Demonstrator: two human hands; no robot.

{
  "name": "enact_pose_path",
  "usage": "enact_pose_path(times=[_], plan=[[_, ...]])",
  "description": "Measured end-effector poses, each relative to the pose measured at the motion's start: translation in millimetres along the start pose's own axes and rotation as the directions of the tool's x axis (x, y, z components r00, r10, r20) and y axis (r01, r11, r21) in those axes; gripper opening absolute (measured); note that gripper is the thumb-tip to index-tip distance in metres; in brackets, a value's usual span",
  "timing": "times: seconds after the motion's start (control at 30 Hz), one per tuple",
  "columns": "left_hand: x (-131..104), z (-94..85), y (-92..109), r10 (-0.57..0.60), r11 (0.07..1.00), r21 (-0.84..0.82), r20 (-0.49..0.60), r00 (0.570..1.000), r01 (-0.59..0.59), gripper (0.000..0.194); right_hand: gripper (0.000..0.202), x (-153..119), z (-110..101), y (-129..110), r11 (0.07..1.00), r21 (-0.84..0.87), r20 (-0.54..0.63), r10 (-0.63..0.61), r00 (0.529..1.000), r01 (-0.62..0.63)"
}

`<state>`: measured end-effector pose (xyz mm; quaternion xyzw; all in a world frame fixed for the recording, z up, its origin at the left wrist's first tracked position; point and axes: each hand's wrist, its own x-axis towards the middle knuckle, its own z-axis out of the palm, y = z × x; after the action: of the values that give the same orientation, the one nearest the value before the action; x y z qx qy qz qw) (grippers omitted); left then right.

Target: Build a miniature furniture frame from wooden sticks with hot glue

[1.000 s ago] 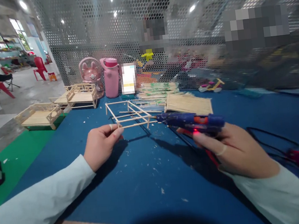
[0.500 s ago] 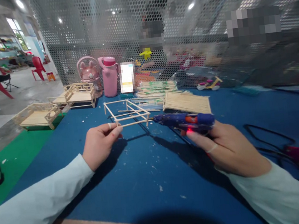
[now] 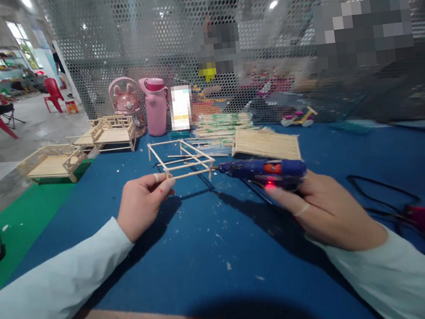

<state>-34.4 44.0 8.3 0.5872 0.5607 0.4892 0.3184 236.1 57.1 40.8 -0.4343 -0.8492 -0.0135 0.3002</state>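
Jutting leftward from the right hand [image 3: 328,210], the glue gun [image 3: 263,170] is clasped above the table [image 3: 195,274], its long axis crosswise and nearly level, its nozzle [image 3: 216,168] aimed at the near-right corner of the stick frame [image 3: 188,166], which is pinched at near-left by the left hand [image 3: 141,206].
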Motion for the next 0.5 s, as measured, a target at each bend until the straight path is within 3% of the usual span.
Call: enact_pose_path(times=[0.27, 0.5], plan=[[-0.8, 0.4, 2.0, -0.017, 0.999, -0.029, -0.012, 1.000, 0.017, 0.028, 0.023, 0.1, -1.1, -1.6, 1.000, 0.014, 0.006, -0.005, 1.000, 0.005], [0.0, 1.4, 6.8, -0.089, 0.985, -0.151, -0.034, 0.995, 0.083, 0.027, 0.023, 0.1, 0.2, -0.7, 1.000, 0.008, -0.005, -0.011, 1.000, 0.011]])
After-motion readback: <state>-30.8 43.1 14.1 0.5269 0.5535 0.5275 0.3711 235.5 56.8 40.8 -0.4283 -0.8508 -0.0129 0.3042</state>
